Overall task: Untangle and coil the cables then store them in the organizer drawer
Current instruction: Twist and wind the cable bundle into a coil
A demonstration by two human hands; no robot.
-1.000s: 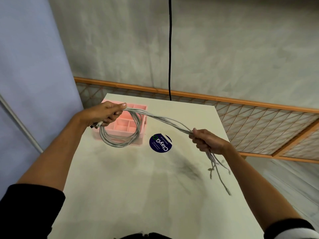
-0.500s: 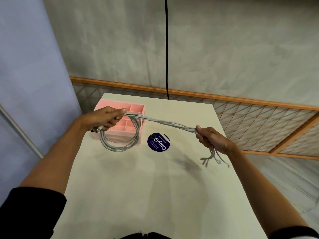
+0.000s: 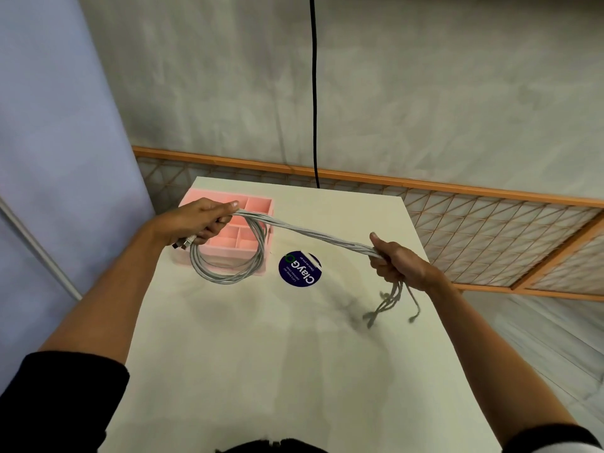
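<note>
left hand (image 3: 199, 220) is reaching forward over the pink organizer drawer (image 3: 258, 204), fingers curled round the grey cables (image 3: 313, 235), gripping the top of a hanging coil loop; a metal plug end is sticking out under the palm. left forearm is stretching bare from a black sleeve (image 3: 62, 400) at lower left. the coil is dangling in front of the organizer's near compartments, can't tell if it's touching the tabletop (image 3: 277, 371). the cable bundle is running taut and twisted from left hand across to right hand (image 3: 400, 264), above the tabletop. right hand is gripping the bundle in a fist, thumb up, held above the right side of the tabletop; loose cable tails are hanging below it, blurred. round dark blue sticker (image 3: 300, 269) is lying on the white tabletop between the hands, just beside the organizer. organizer is sitting at the far left corner. lavender panel (image 3: 49, 142) is standing at left, grey wall (image 3: 425, 93) behind, black cord (image 3: 314, 93) hanging down it, wooden lattice rail (image 3: 490, 223) running along right.
</note>
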